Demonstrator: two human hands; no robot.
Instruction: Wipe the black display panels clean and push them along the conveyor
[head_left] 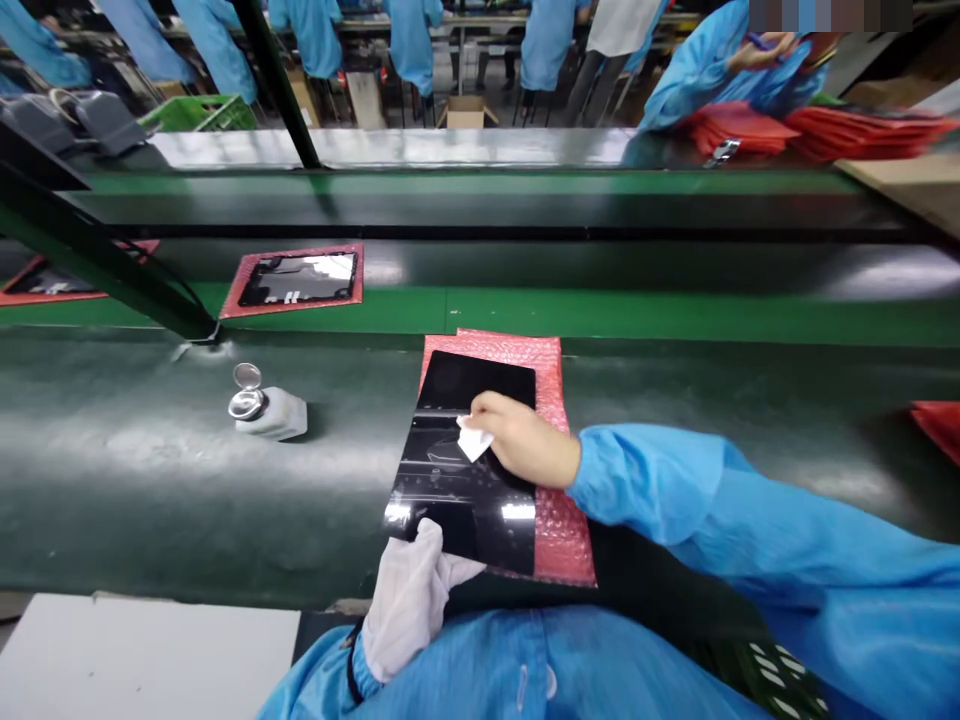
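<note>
White cloth (474,440) under the right fingers (499,412), on a glossy black panel (450,520)

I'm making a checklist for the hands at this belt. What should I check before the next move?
1. Black glossy panel fully on the pink bubble wrap: not ok, its left side sticks out over the green conveyor belt.
2. Bare right hand holding the white wipe against the panel: ok.
3. White-gloved left hand touching the panel's near edge: ok.
4. Panel free of marks: cannot tell, the shine hides it.
5. Pump dispenser bottle standing upright: ok.
6. Bottle's metal lid shut: not ok, it is flipped open.
</note>
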